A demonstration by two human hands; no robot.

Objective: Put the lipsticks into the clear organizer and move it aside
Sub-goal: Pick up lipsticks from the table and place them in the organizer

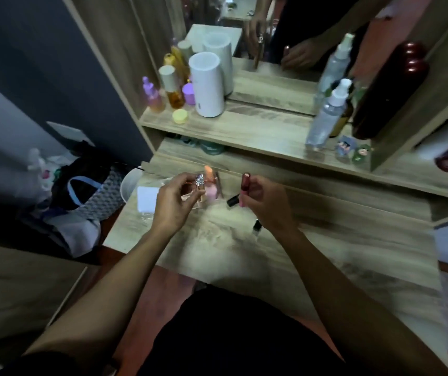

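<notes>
My left hand (172,206) grips a silver-capped lipstick (199,183) at the clear organizer (190,198), which stands on the wooden table near its far left. Pink and orange lipsticks (209,185) stand inside the organizer, just right of my fingers. My right hand (264,204) holds a red lipstick tube (244,187) upright, a little right of the organizer. A black lipstick (233,200) lies on the table between my hands. Another dark tube (256,226) lies below my right wrist.
A white pad (146,199) lies left of the organizer at the table's edge. The raised shelf behind holds a white cylinder (207,88), several bottles (172,89) and spray bottles (326,112) before a mirror. A bag (81,196) sits on the floor at left.
</notes>
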